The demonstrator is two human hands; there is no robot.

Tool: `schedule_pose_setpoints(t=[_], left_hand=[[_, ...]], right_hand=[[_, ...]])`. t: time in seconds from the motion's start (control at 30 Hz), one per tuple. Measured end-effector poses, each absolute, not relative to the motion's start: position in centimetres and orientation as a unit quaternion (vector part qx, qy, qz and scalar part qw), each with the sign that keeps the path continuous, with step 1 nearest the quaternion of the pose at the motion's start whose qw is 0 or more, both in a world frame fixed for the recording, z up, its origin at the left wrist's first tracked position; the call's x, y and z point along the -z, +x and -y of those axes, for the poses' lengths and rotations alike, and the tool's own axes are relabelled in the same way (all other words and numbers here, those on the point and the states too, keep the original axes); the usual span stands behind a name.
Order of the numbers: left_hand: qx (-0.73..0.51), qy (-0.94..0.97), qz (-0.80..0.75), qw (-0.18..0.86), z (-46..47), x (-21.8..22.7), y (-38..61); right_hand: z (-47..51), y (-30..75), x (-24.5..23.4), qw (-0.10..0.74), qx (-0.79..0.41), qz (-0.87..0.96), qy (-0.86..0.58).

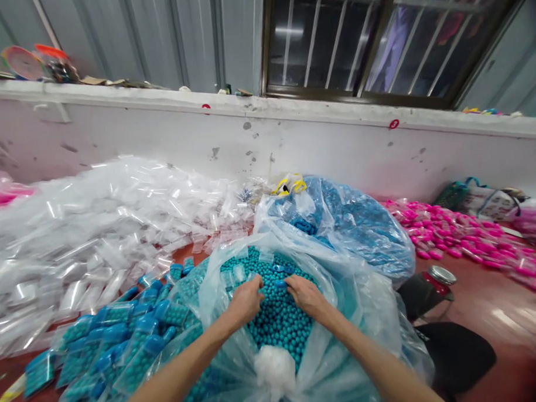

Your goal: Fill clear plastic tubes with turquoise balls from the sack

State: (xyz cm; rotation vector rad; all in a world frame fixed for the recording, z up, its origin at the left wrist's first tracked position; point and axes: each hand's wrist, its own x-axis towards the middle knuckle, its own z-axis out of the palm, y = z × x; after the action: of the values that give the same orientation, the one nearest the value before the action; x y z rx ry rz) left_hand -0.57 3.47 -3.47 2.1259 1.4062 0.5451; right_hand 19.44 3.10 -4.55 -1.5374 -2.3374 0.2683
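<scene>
A large clear plastic bag (213, 285) stands open in front of me, full of small teal beads (279, 324). Over the beads, my left hand (247, 298) has its fingers pinched together; whether anything is between them I cannot make out. Clear plastic containers (239, 273) lie on the beads just behind it. To the right, my right hand (307, 294) pinches a small blue lid (280, 284). Another blue lid (279, 269) lies slightly farther back. A white bunched knot of plastic (275, 368) sits at the bag's near side.
Blue-topped clear packs of teal beads (118, 335) are heaped at left, below a big pile of clear empty containers (119, 224). Behind the beads is a bag of blue pieces (352, 221). Pink pieces (471, 235), a metal-lidded jar (440, 277) and a black stool (458, 355) are at right.
</scene>
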Motion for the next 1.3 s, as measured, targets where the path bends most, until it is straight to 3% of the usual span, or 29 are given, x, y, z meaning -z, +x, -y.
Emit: schedule_pose_setpoints(t=[0.17, 0.27, 0.37, 0.53, 0.7, 0.8, 1.03, 1.3], left_hand=[[-0.299, 0.55, -0.442, 0.642, -2.9, 3.7, -1.0], [-0.324, 0.502, -0.433, 0.675, -2.3, 4.4, -0.9], [-0.329, 0.501, -0.459, 0.655, -1.8, 4.5, -0.7], [-0.311, 0.446, -0.424, 0.725, -1.0, 3.9, -0.8], [-0.25, 0.575, -0.562, 0.539, -0.7, 4.9, 0.0], [-0.185, 0.66, -0.568, 0.456, -0.5, 5.3, 0.2], [-0.097, 0.811, -0.416, 0.4, 0.2, 5.0, -1.1], [-0.062, 0.826, -0.529, 0.185, 0.8, 6.0, 0.7]], right_hand=[[-1.9, 19.2, 4.3, 0.231, -0.201, 0.771, -0.559], [-1.0, 19.0, 4.5, 0.237, -0.229, 0.765, -0.553], [-0.2, 18.9, 4.8, 0.197, -0.19, 0.796, -0.54], [0.8, 19.3, 4.0, 0.139, -0.139, 0.802, -0.564], [2.0, 18.5, 2.7, 0.041, -0.082, 0.815, -0.571], [2.6, 18.3, 2.8, 0.006, -0.092, 0.82, -0.565], [2.8, 18.8, 3.3, -0.017, -0.16, 0.834, -0.528], [3.0, 18.7, 4.1, 0.043, -0.004, 0.809, -0.586]])
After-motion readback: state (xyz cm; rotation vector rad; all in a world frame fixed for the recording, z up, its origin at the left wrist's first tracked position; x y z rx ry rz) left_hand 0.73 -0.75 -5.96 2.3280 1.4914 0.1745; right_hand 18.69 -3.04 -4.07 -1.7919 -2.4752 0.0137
